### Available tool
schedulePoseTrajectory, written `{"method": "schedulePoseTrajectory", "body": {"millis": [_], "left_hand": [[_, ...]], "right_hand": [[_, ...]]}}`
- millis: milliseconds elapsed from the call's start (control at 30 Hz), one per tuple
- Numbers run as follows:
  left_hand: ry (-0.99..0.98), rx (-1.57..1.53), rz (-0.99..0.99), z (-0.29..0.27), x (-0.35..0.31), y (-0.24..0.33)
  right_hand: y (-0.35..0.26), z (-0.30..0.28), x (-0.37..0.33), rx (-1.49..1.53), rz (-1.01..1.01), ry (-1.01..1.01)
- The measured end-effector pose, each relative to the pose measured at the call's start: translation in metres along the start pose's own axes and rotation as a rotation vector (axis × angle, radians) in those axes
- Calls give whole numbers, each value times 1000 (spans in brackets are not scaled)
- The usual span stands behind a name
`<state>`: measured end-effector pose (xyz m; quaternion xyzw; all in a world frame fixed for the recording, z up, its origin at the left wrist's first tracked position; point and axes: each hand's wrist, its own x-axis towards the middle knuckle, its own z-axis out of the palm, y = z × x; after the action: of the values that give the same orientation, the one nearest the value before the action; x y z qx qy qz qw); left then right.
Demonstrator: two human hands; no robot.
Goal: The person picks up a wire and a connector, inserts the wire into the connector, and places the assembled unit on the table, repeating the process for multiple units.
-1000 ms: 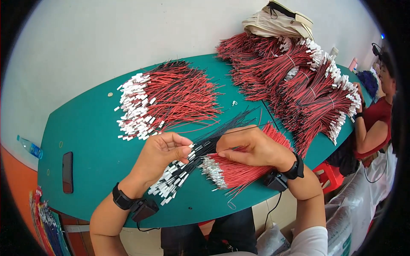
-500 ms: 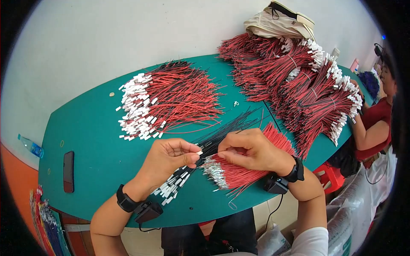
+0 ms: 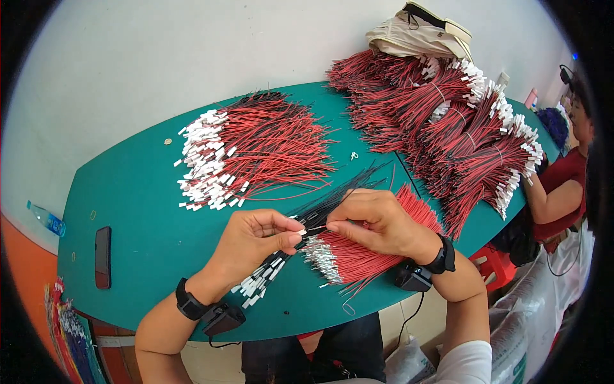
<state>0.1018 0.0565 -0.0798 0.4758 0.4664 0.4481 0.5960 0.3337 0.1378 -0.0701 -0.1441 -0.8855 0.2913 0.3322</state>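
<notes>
At the far left, a clear bottle [image 3: 46, 217] shows just beside the edge of the green surface [image 3: 147, 192], where a dark phone [image 3: 103, 257] lies flat. Farther right, toward the wall, a broad pile of red-and-black leads [image 3: 275, 144] is spread with its white ends facing left. Nearer the person, the left hand [image 3: 256, 233] has a narrow grip, thumb and forefinger pinching a small white connector [image 3: 301, 233]. Black wires [image 3: 320, 208] with white ends slant up to the right beneath both hands. A thin wire [image 3: 316, 228] spans from the connector to the right hand [image 3: 377, 221], whose thumb and forefinger close on it; whether its tip sits inside is too small to tell. Under that hand lie red wires [image 3: 358, 262] with silvery left tips. Beyond, tied bundles [image 3: 441, 134] of red-and-black leads are heaped, a beige bag [image 3: 416, 35] at their far end. At the far right is a person in a red top [image 3: 574, 173].
</notes>
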Motion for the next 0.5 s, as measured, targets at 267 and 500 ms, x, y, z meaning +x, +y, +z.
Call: {"method": "schedulePoseTrajectory", "body": {"millis": [267,500], "left_hand": [[1,19,4,4,-1,2],[-1,16,16,5,0,0]], "right_hand": [[-1,-2,-3,-5,-11,-31],[0,-2,-5,7,16,-40]]}}
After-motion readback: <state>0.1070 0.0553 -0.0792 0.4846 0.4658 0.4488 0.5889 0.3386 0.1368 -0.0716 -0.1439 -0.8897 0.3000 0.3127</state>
